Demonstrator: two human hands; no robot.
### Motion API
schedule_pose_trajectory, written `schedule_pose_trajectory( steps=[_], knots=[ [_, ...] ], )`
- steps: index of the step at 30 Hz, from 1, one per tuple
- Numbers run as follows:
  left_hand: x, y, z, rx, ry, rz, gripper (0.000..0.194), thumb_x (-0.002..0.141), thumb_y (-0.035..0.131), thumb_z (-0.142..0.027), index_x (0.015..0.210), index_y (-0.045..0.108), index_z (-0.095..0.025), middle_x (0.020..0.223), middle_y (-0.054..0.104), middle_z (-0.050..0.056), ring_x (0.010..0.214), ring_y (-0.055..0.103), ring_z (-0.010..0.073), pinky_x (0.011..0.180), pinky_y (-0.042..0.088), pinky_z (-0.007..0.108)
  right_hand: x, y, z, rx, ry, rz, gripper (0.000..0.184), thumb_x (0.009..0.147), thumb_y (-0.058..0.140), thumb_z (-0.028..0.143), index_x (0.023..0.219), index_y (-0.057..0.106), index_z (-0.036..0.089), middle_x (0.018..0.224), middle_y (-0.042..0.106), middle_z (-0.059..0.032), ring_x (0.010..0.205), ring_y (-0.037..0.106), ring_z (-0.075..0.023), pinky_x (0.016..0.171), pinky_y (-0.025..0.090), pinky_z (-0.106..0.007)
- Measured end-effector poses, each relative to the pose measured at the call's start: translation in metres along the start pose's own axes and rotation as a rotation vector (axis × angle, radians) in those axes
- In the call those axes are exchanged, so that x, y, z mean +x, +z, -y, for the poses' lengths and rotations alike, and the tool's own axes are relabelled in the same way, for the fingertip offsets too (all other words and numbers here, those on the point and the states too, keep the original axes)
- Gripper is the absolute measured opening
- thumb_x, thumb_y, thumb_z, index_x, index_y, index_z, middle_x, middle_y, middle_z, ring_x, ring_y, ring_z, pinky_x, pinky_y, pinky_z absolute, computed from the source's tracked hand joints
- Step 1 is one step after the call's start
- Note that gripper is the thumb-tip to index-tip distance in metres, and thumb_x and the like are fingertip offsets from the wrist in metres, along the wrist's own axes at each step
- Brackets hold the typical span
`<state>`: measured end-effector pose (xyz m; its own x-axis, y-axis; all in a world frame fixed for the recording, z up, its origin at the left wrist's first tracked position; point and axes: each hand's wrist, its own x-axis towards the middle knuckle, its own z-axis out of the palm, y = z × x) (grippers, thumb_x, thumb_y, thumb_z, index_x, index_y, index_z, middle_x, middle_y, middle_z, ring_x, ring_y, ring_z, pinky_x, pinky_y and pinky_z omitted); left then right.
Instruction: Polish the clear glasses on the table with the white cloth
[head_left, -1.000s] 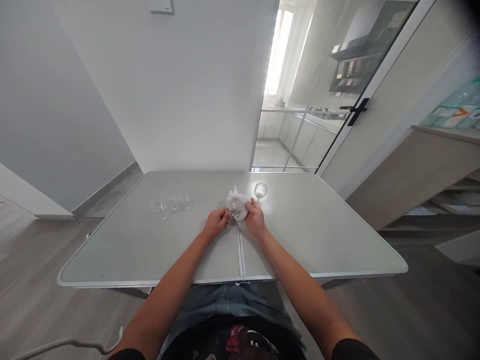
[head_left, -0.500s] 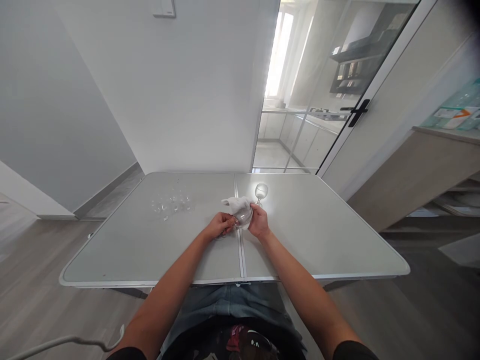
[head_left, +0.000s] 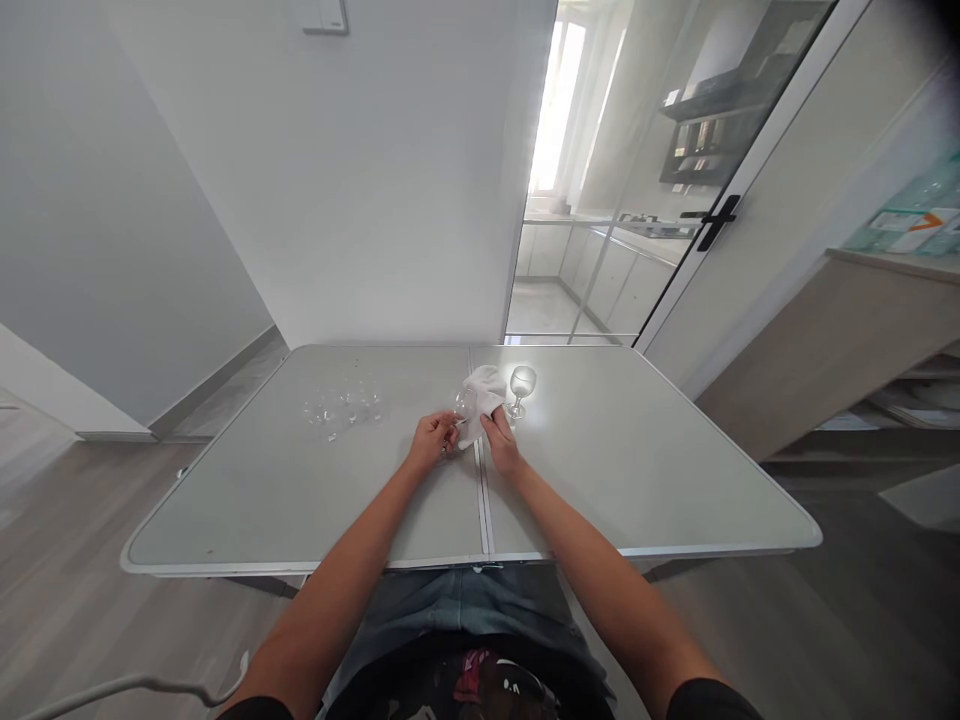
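Note:
My left hand [head_left: 433, 440] is closed around the lower part of a clear wine glass [head_left: 465, 402], whose bowl points away from me. In my right hand [head_left: 500, 437] is a white cloth [head_left: 487, 390], bunched up against the right side of that bowl. Part of the glass is hidden by the fingers and the cloth. Just beyond my right hand a second wine glass [head_left: 523, 382] stands upright on the table.
Several clear glasses [head_left: 349, 405] are grouped on the left half of the pale table [head_left: 637, 480]. A wall rises behind the table's far edge, beside a glass door with a black handle [head_left: 718, 222]. Shelves [head_left: 892, 350] stand at the right.
The cloth has shifted over the glass, from around its bowl to the bowl's right side. The held glass has tilted and turned between my hands. The standing wine glass has stayed put.

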<state>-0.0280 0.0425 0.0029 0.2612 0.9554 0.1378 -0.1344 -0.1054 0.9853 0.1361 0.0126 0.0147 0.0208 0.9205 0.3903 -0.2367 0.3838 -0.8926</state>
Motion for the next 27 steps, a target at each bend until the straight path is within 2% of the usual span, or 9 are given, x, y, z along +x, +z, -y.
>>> schedule_pose_trajectory(
  steps=[2, 5, 8, 11, 13, 17, 21, 24, 27],
  knots=[
    [0.0, 0.0, 0.0, 0.018, 0.004, -0.02, 0.058, 0.088, 0.052, -0.068, 0.09, 0.067, -0.012, 0.05, 0.049, -0.004, 0.041, 0.04, 0.0079, 0.045, 0.03, 0.021, -0.002, -0.001, 0.0, -0.165, -0.046, 0.054, 0.028, 0.093, 0.054, 0.037, 0.117, 0.064, 0.026, 0.108, 0.067, -0.0038, 0.117, 0.054, -0.0226, 0.11, 0.038, -0.038],
    [0.001, 0.0, 0.002, 0.094, -0.005, -0.018, 0.058, 0.089, 0.047, -0.068, 0.075, 0.061, -0.013, 0.049, 0.048, -0.003, 0.04, 0.04, 0.0079, 0.044, 0.03, 0.021, -0.002, -0.002, 0.002, -0.372, -0.131, 0.191, 0.02, 0.091, 0.054, 0.034, 0.105, 0.066, 0.026, 0.101, 0.066, -0.0052, 0.11, 0.055, -0.0256, 0.109, 0.038, -0.045],
    [0.0, -0.001, 0.005, 0.27, -0.011, 0.004, 0.054, 0.089, 0.051, -0.061, 0.059, 0.052, -0.016, 0.046, 0.048, -0.002, 0.039, 0.04, 0.0082, 0.043, 0.029, 0.022, 0.001, -0.004, 0.005, -0.52, -0.273, 0.316, 0.011, 0.086, 0.057, 0.029, 0.094, 0.064, 0.026, 0.1, 0.065, -0.0056, 0.116, 0.052, -0.0281, 0.117, 0.027, -0.053],
    [-0.004, -0.001, 0.004, 0.379, 0.003, 0.08, 0.051, 0.085, 0.06, -0.053, 0.052, 0.05, -0.015, 0.043, 0.047, -0.002, 0.039, 0.038, 0.0075, 0.043, 0.026, 0.022, 0.004, -0.007, 0.005, -0.598, -0.335, 0.304, 0.005, 0.084, 0.056, 0.024, 0.086, 0.06, 0.026, 0.093, 0.062, -0.0034, 0.106, 0.054, -0.0262, 0.119, 0.022, -0.055],
    [-0.007, 0.0, 0.0, 0.421, 0.034, 0.149, 0.051, 0.085, 0.061, -0.051, 0.051, 0.05, -0.015, 0.044, 0.046, -0.003, 0.041, 0.036, 0.0068, 0.044, 0.026, 0.022, 0.005, -0.01, 0.004, -0.59, -0.334, 0.246, 0.004, 0.084, 0.055, 0.024, 0.083, 0.057, 0.026, 0.087, 0.059, -0.0023, 0.096, 0.054, -0.0244, 0.116, 0.027, -0.053],
    [-0.012, 0.001, -0.011, 0.434, 0.087, 0.268, 0.051, 0.087, 0.061, -0.052, 0.054, 0.05, -0.014, 0.048, 0.044, -0.004, 0.045, 0.036, 0.0063, 0.047, 0.026, 0.021, 0.005, -0.015, 0.007, -0.394, -0.201, 0.118, 0.012, 0.089, 0.054, 0.028, 0.077, 0.055, 0.025, 0.076, 0.051, 0.0, 0.079, 0.049, -0.0195, 0.09, 0.046, -0.037],
    [-0.015, -0.001, -0.015, 0.329, 0.022, 0.361, 0.054, 0.085, 0.063, -0.059, 0.057, 0.056, -0.013, 0.047, 0.043, -0.003, 0.042, 0.036, 0.0062, 0.043, 0.025, 0.021, 0.009, -0.017, 0.013, 0.026, 0.057, 0.051, 0.019, 0.09, 0.057, 0.035, 0.075, 0.054, 0.023, 0.07, 0.048, 0.0025, 0.066, 0.046, -0.0145, 0.066, 0.045, -0.026],
    [-0.013, -0.002, -0.013, 0.169, -0.001, 0.314, 0.058, 0.083, 0.062, -0.066, 0.072, 0.066, -0.009, 0.047, 0.046, -0.003, 0.039, 0.036, 0.0062, 0.042, 0.025, 0.022, 0.011, -0.016, 0.015, 0.324, 0.218, 0.059, 0.018, 0.088, 0.06, 0.041, 0.089, 0.061, 0.023, 0.079, 0.059, 0.0011, 0.069, 0.054, -0.0149, 0.063, 0.048, -0.025],
    [-0.008, -0.001, -0.009, 0.043, 0.034, 0.18, 0.062, 0.085, 0.058, -0.068, 0.089, 0.069, -0.008, 0.049, 0.048, -0.003, 0.04, 0.036, 0.0069, 0.044, 0.027, 0.022, 0.011, -0.013, 0.009, 0.388, 0.293, 0.067, 0.023, 0.087, 0.063, 0.045, 0.096, 0.064, 0.023, 0.084, 0.064, 0.0001, 0.071, 0.058, -0.0157, 0.063, 0.05, -0.026]
  ],
)
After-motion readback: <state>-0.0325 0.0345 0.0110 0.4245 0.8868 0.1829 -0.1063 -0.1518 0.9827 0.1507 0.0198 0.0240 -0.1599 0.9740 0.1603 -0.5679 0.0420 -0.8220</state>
